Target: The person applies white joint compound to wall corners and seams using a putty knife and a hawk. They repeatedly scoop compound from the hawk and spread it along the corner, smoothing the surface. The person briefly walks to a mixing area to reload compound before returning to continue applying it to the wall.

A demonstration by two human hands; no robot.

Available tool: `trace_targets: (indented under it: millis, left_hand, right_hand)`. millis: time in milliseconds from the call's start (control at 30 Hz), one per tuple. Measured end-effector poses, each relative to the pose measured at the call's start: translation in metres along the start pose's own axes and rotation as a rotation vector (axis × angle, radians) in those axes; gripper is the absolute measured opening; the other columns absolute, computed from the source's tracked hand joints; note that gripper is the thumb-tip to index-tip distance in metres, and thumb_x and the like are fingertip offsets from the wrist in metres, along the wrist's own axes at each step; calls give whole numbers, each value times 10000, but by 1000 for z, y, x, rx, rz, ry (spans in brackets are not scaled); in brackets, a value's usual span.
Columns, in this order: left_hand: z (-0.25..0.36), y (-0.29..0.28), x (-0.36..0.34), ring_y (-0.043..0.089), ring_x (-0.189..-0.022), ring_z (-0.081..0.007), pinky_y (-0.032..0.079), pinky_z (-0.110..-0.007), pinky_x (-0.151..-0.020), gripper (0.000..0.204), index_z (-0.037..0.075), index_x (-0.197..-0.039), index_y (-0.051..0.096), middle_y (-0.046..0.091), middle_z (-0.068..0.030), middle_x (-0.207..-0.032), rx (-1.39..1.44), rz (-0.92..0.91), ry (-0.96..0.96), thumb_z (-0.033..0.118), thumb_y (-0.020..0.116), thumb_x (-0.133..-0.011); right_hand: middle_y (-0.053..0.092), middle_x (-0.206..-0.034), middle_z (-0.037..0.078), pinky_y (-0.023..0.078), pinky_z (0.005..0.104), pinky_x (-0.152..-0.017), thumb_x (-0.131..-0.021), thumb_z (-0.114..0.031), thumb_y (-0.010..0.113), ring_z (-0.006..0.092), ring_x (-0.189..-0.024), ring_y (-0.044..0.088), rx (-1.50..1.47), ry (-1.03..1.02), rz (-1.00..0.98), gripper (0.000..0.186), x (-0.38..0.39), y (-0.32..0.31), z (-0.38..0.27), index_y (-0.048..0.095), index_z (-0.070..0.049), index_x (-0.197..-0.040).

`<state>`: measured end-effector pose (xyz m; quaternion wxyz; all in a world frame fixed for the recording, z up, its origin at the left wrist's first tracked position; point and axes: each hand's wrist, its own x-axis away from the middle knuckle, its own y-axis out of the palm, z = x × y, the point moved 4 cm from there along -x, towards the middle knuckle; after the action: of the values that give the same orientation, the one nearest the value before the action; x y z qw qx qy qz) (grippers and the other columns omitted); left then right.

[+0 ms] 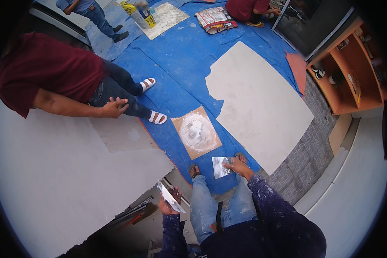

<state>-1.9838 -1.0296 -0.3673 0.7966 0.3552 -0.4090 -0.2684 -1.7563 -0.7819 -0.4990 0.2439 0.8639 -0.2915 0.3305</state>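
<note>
In my left hand (164, 207) is a thin metal putty spreader (171, 198), tilted, its edge catching the light. The fingers of my right hand (241, 167) grip a second flat metal spreader (220, 168), squarish and smeared with grey and white. Just beyond my feet a brown square board (210, 143) lies on the blue tarp. On it is a round spread patch of white putty (196, 130), thickest near its middle. Both hands are apart from the board and the putty.
A large pale sheet (262, 107) covers the tarp (172, 56) at right. Beside me at left stretches a broad grey panel (73, 172). A person in a maroon shirt (51, 73) stands behind it. Farther off are a yellow bucket (144, 19), a sack (216, 20) and orange shelves (346, 73).
</note>
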Motion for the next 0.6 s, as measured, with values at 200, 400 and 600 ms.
trace_targets:
  millis: [200,400,600]
  left_hand:
    - [-31,-221,-166,275,-1421,-307,248,-560,-1141,660,136,-1493,245,303,-142,-1529,-271,23,-147,342,509,-924]
    - [-116,-434,-295,430,-1318,-287,402,-525,-1035,558,114,-1477,288,396,-133,-1476,-337,224,-282,297,462,-979]
    - [-175,-503,-339,492,-1245,-310,348,-482,-1077,460,33,-1385,419,519,-126,-1360,-204,424,-231,247,471,-981]
  right_hand:
    - [665,-934,36,455,269,-753,-861,-335,712,101,-835,572,81,220,179,472,-195,-43,162,626,44,-1129]
    - [500,-1332,247,430,363,-998,-847,-355,711,303,-1201,530,314,53,410,725,-393,-87,289,434,99,-1340]
    - [399,-1397,242,426,374,-1002,-851,-355,711,308,-1217,515,201,29,469,728,-436,-97,322,429,110,-1336]
